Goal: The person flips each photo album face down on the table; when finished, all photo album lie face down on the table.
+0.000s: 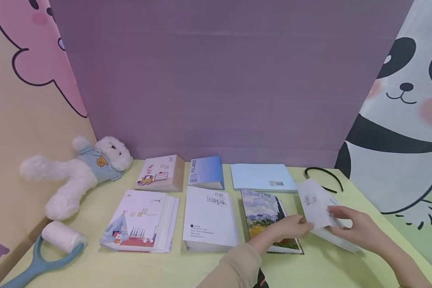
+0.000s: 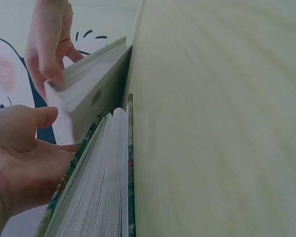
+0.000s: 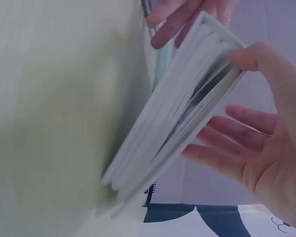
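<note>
The white photo album [image 1: 315, 213] is at the right end of the front row, tilted up off the pale table [image 1: 93, 274] with its far lower edge close to the surface. The right hand [image 1: 358, 228] grips it, thumb at the cover edge and fingers spread on the other side. The left hand [image 1: 291, 227] is relaxed, fingers extended by the spine; it grasps nothing, and how firmly it touches the album I cannot tell.

The step in hand looks like turning or positioning this album; the next move seems to call for the right grip to hold while the left hand steadies the spine.

Between its covers the album holds a thick block of leaves, slightly parted. Just left, the painting-covered album [image 1: 261, 206] also holds many leaves, seen edge-on from the left wrist. Farther left lie the white printed album [image 1: 209, 214] and the tent-cover album [image 1: 138, 218], its pages showing. Behind the tilted album is a black headband [image 1: 332, 173].
</note>
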### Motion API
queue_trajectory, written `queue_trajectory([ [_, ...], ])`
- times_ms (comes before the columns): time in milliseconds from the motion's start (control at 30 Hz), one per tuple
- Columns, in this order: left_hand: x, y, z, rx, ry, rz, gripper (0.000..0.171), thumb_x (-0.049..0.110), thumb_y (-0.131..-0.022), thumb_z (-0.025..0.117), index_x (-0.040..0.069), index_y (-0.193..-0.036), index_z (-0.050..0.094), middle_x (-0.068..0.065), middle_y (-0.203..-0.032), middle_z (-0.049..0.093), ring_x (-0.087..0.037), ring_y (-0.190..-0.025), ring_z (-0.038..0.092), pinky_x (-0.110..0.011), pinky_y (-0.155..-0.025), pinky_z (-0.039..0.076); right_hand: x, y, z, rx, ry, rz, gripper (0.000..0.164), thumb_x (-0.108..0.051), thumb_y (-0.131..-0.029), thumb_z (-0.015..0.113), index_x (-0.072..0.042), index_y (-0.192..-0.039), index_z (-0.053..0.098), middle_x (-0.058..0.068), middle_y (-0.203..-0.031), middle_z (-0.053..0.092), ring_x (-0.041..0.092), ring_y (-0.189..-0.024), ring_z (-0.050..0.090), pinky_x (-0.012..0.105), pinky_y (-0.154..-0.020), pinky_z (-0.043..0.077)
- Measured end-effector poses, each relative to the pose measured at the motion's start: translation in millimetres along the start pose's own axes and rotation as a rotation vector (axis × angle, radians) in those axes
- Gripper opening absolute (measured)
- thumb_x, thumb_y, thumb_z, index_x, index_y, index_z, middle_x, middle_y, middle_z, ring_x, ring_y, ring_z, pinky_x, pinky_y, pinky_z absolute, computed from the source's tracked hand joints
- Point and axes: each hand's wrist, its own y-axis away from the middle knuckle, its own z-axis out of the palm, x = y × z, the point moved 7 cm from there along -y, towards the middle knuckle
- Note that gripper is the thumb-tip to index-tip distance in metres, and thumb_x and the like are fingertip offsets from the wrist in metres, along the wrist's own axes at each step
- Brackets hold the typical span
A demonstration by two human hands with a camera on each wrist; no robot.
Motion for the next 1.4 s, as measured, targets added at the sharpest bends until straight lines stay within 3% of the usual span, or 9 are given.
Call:
queue_trajectory([
  [167, 3.3, 2.0, 1.3, -0.001, 0.037, 0.031, 0.042, 0.04, -0.098, 0.046, 0.026, -0.137, 0.045, 0.003, -0.132, 0.054, -0.015, -0.117, 0.054, -0.034, -0.093, 0.048, 2.2, 2.4, -8.8, 0.032, -0.059, 0.02, 0.053, -0.011, -0.07, 0.081, -0.002, -0.118, 0.06, -0.026, -0.11, 0.058, -0.019, -0.091, 0.052, 0.009, -0.061, 0.045],
  [233, 6.2, 2.2, 2.2, 0.008, 0.062, 0.063, 0.04, 0.039, -0.098, 0.046, 0.03, -0.136, 0.045, 0.003, -0.134, 0.053, -0.015, -0.119, 0.053, -0.035, -0.092, 0.048, 2.1, 4.2, -9.9, 0.031, -0.093, 0.018, 0.056, -0.011, -0.072, 0.08, -0.003, -0.123, 0.057, -0.034, -0.111, 0.051, -0.02, -0.093, 0.051, 0.008, -0.062, 0.044],
  [467, 14.4, 3.9, 2.5, 0.073, 0.023, 0.141, 0.04, 0.036, -0.099, 0.045, 0.035, -0.139, 0.041, 0.007, -0.137, 0.051, -0.012, -0.123, 0.051, -0.03, -0.093, 0.048, -1.9, 8.7, -10.3, -0.013, -0.156, 0.047, 0.059, -0.012, -0.08, 0.074, -0.01, -0.134, 0.051, -0.036, -0.116, 0.05, -0.02, -0.1, 0.05, 0.009, -0.068, 0.044],
  [733, 26.0, 10.3, -1.6, 0.072, 0.159, 0.227, 0.038, 0.032, -0.099, 0.046, 0.035, -0.137, 0.044, 0.006, -0.127, 0.059, -0.012, -0.097, 0.065, -0.025, -0.08, 0.053, -5.2, 9.0, -13.0, -0.087, -0.277, 0.081, 0.061, -0.011, -0.087, 0.067, -0.011, -0.142, 0.041, -0.033, -0.129, 0.044, -0.019, -0.105, 0.046, 0.015, -0.072, 0.048],
  [900, 30.2, 13.6, -5.0, 0.063, 0.164, 0.269, 0.041, 0.033, -0.1, 0.044, 0.034, -0.141, 0.04, 0.007, -0.131, 0.056, -0.009, -0.106, 0.062, -0.024, -0.084, 0.051, -5.0, 10.3, -12.5, -0.116, -0.35, 0.089, 0.054, -0.008, -0.091, 0.059, -0.01, -0.142, 0.04, -0.031, -0.133, 0.041, -0.018, -0.107, 0.044, 0.017, -0.073, 0.049],
  [1067, 33.1, 17.9, -9.5, 0.097, 0.096, 0.285, 0.044, 0.038, -0.1, 0.039, 0.034, -0.144, 0.034, 0.012, -0.138, 0.049, -0.006, -0.114, 0.057, -0.025, -0.09, 0.049, -4.2, 11.0, -12.3, -0.115, -0.493, 0.07, 0.053, 0.001, -0.094, 0.05, -0.005, -0.144, 0.033, -0.025, -0.131, 0.044, -0.013, -0.109, 0.049, 0.02, -0.074, 0.053],
  [1267, 39.3, 22.5, -12.4, 0.134, 0.058, 0.324, 0.045, 0.028, -0.1, 0.042, 0.03, -0.144, 0.034, 0.014, -0.147, 0.035, -0.006, -0.13, 0.041, -0.023, -0.1, 0.043, 6.6, 12.3, -10.1, -0.147, -0.614, 0.098, 0.054, 0.001, -0.097, 0.039, -0.012, -0.147, 0.024, -0.024, -0.13, 0.04, -0.01, -0.107, 0.052, 0.02, -0.075, 0.053],
  [1400, 41.0, 21.2, -7.7, 0.103, 0.083, 0.332, 0.047, 0.02, -0.099, 0.042, 0.03, -0.145, 0.032, 0.013, -0.15, 0.028, -0.006, -0.125, 0.047, -0.018, -0.096, 0.043, 13.1, 14.3, -8.3, -0.192, -0.699, 0.114, 0.054, -0.001, -0.099, 0.035, -0.015, -0.149, 0.02, -0.023, -0.131, 0.037, -0.01, -0.108, 0.051, 0.019, -0.078, 0.052],
])
